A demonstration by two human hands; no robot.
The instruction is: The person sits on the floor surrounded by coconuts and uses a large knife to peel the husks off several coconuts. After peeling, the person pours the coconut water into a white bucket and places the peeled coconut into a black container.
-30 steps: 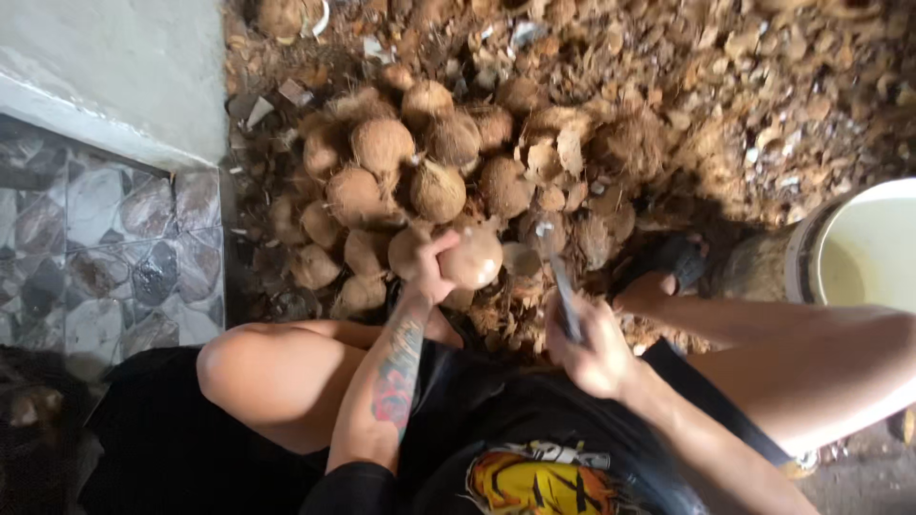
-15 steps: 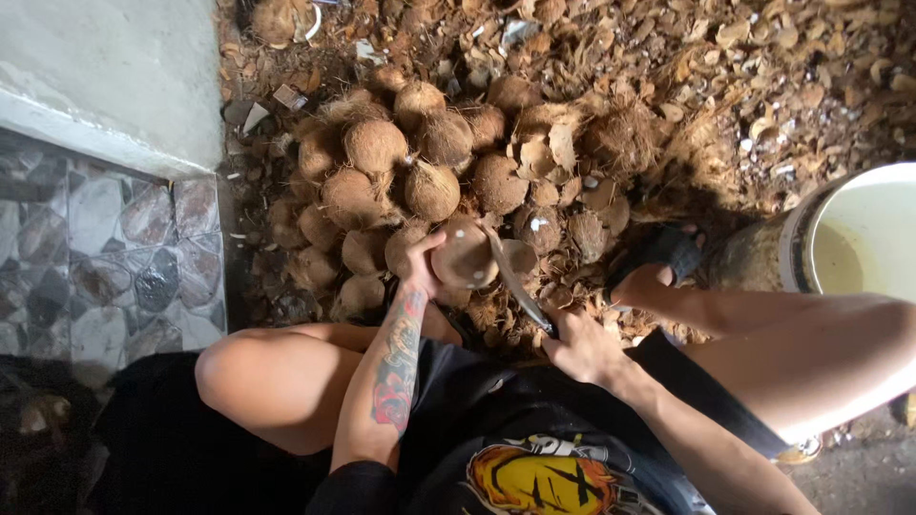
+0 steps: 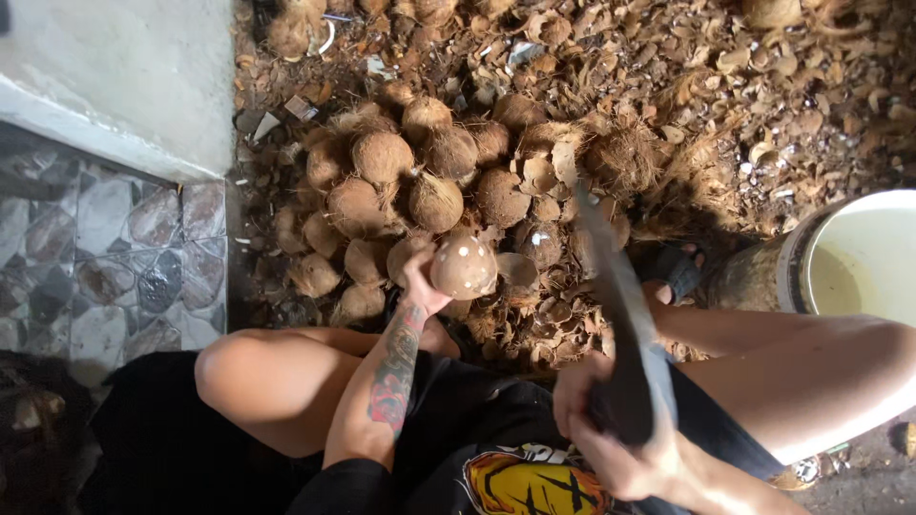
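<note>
My left hand (image 3: 420, 284) grips a peeled, pale brown coconut (image 3: 464, 267) with white chipped spots, held just in front of my knees. My right hand (image 3: 611, 429) holds a long dark machete (image 3: 615, 296) by its handle, the blade raised and pointing away from me, to the right of the coconut and apart from it. A heap of brown husked coconuts (image 3: 420, 172) lies right behind the held one.
Husk and shell scraps (image 3: 668, 86) cover the ground ahead. A white bucket (image 3: 859, 257) with pale liquid stands at the right beside my right leg. My sandalled foot (image 3: 673, 272) rests by it. A grey concrete step (image 3: 114, 76) and patterned floor tiles (image 3: 114, 248) lie left.
The machete went from touching the coconut half a second ago to raised and drawn back toward my body. My left hand kept the coconut in nearly the same place.
</note>
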